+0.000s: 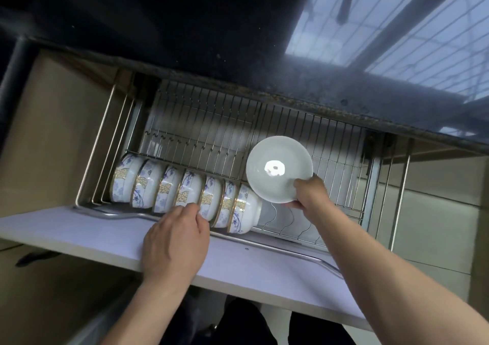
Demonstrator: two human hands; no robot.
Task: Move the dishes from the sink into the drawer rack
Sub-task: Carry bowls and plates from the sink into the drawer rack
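Bowls (185, 193), seven, already stand in the drawer rack (330, 164); our right hand (309, 192) pinches a plate (277, 168) beside them, left hand (177, 236) relaxed, holding nothing.

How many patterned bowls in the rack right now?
7, on edge in one row along the front of the drawer rack.

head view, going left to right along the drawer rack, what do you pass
Row of patterned bowls standing on edge, with the left hand at its near side → pale plate held by the right hand → empty wire slots → the rack's right rail.
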